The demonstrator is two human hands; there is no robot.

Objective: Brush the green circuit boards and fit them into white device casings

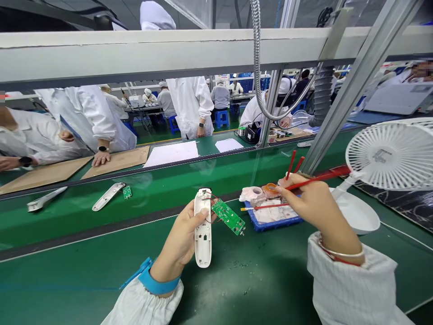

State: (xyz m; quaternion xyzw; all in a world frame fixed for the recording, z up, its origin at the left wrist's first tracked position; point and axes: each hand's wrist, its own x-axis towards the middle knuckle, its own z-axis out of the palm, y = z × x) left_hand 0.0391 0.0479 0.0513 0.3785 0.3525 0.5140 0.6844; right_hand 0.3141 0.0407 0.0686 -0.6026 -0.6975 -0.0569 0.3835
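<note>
While the left hand (181, 239) is gripping a white plastic casing (203, 239), a circuit board (229, 216) hanging on wires just beside it, the right hand (314, 207) is pinching a red stick (316, 182) over a blue tray (274, 224), with a white fan (389, 153) standing past it and other casings (108, 196) lying well left along the desk (257, 275).

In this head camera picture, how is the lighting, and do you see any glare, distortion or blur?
In the head view, the light is bright and even, a pale glare patch lies on the green bench mat, wide-angle distortion slants the metal rail near the edge, and the circuit board looks fairly sharp.
</note>
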